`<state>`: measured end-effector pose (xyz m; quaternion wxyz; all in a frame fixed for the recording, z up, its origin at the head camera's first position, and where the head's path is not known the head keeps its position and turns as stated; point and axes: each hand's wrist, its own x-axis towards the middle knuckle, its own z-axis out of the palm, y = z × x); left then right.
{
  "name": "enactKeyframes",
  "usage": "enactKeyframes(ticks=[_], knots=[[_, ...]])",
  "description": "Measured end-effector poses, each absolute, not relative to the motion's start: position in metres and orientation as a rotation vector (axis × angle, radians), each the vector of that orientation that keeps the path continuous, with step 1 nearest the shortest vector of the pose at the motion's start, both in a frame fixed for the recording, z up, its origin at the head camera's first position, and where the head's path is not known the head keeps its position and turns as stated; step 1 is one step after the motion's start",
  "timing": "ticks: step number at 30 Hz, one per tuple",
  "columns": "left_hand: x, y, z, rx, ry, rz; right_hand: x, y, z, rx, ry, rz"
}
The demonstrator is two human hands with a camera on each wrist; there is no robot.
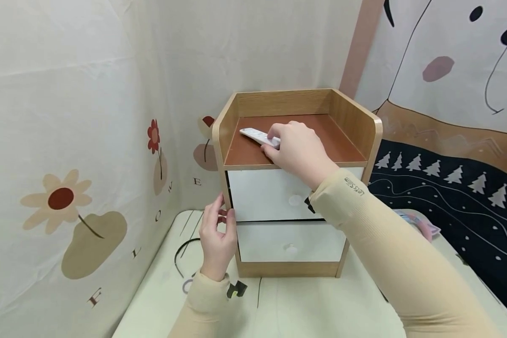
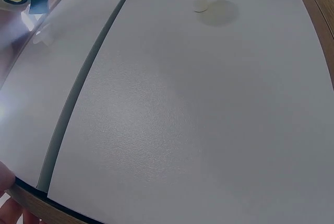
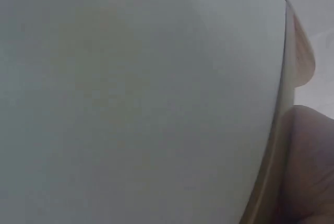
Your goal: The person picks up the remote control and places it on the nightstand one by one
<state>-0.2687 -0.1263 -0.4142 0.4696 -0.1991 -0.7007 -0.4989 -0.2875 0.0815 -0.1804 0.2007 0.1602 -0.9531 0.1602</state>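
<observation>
A small wooden cabinet [image 1: 289,270] with two white drawers stands on the light mat, its brown top [image 1: 308,126] enclosed by raised sides and back. My right hand [image 1: 302,150] pinches the near end of a white remote control [image 1: 253,134] between thumb and fingers, over that top. Whether the remote touches the surface I cannot tell. At the cabinet's left front edge, my left hand [image 1: 218,239] rests with its thumb toward the front and its fingers along the side. Its fingertips [image 2: 10,211] show beyond the wooden edge in the left wrist view.
Round knobs [image 1: 297,200] project from the drawer fronts. A black headband [image 1: 179,256] and a pale purple ring [image 1: 187,285] lie left of the cabinet. To its right is a pink and purple item [image 1: 424,227]. Printed cloth [image 1: 80,117] hangs behind and at the left.
</observation>
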Motion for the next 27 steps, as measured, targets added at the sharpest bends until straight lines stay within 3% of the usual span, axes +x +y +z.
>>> enactKeyframes(ticks=[27], knots=[[-0.268, -0.126, -0.414, -0.475, -1.733, -1.237, -0.306, 0.086, -0.184, 0.585, -2.789, 0.554]])
